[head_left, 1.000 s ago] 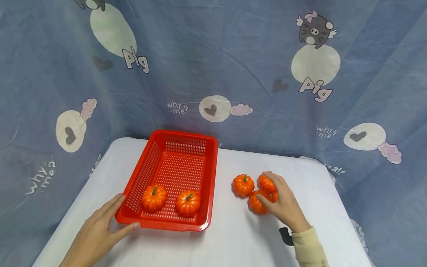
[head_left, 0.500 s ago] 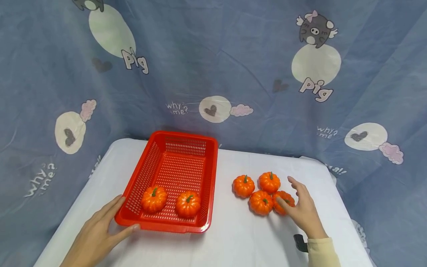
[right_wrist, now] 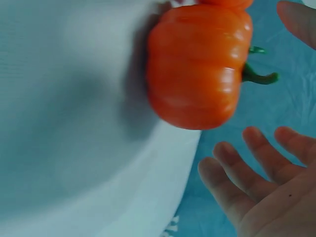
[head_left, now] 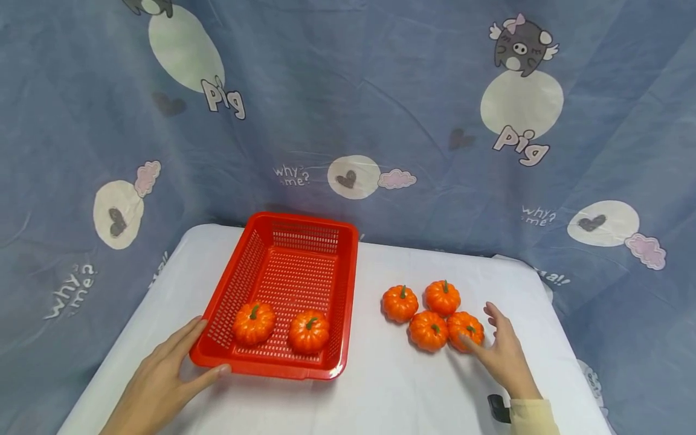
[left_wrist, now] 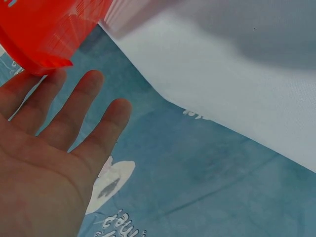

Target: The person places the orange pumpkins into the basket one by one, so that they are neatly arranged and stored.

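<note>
My left hand (head_left: pixel 157 377) is at the near left corner of a red plastic basket (head_left: pixel 350 290). Its fingers are extended, with the fingertips at the rim and the thumb along the front edge. Inside the basket sit two small orange pumpkins, a left one (head_left: pixel 254 323) and a right one (head_left: pixel 309 332). My right hand (head_left: pixel 505 356) is spread beside the nearest right pumpkin (head_left: pixel 464 331), the thumb close in front of it. In the right wrist view that pumpkin (right_wrist: pixel 197 69) stands apart from the fingers, its green stem showing.
More pumpkins, a left one (head_left: pixel 400 303), a back one (head_left: pixel 442 297) and a front one (head_left: pixel 428 331), cluster right of the basket. White cloth (head_left: pixel 375 393) covers the table. Blue printed fabric (head_left: pixel 348 109) hangs behind and at the sides.
My right hand has moved right and nearer, off the back and front pumpkins to the right side of the cluster. The left hand and basket look unchanged; the head view has shifted slightly.
</note>
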Demonstrator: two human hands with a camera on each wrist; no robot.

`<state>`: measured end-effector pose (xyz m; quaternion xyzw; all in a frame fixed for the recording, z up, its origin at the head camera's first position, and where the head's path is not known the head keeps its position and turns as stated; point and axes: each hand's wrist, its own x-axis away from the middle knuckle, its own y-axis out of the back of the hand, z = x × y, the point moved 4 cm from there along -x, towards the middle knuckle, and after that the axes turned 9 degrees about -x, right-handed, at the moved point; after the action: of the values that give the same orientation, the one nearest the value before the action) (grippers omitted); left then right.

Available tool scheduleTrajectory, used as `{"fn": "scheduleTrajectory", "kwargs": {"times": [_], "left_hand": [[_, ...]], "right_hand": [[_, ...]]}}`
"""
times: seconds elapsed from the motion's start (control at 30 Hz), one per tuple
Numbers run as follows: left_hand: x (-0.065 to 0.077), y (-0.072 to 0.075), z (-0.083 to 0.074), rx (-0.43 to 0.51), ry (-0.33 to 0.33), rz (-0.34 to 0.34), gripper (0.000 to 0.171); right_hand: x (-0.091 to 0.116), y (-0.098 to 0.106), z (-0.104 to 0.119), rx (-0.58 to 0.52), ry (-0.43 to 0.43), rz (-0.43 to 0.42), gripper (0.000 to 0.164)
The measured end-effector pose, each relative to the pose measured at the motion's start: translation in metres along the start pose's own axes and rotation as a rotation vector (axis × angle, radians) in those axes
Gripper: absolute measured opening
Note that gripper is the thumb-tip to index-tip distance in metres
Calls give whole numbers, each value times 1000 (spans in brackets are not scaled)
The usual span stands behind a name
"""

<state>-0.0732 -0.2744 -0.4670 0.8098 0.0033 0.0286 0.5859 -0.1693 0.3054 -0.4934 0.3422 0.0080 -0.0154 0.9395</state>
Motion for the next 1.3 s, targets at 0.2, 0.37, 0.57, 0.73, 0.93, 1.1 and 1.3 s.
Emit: {"fn": "scheduleTrajectory", "kwargs": {"times": [0.2, 0.37, 0.57, 0.73, 0.93, 1.1, 1.3], "left_hand": [[0, 0, -2, 1, -5, -22, 116], [0, 1, -2, 0, -2, -20, 117], [-1, 1, -2, -3, 11, -4, 119], [-1, 0, -1, -3, 13, 4, 120], [0, -1, 0, -3, 30, 32, 122], [-1, -3, 0, -2, 54, 68, 126], [-1, -3, 0, 2, 24, 32, 122]], "right_hand": [[4, -6, -11, 16, -89, 58, 105], [4, -10, -15, 9, -114, 76, 107], [3, -13, -18, -20, -110, 71, 107], [2, -15, -20, -37, -121, 71, 103], [2, -17, -23, -42, -159, 83, 98], [3, -17, -24, -24, -154, 72, 95], [2, -17, -25, -18, -172, 58, 89]]}}
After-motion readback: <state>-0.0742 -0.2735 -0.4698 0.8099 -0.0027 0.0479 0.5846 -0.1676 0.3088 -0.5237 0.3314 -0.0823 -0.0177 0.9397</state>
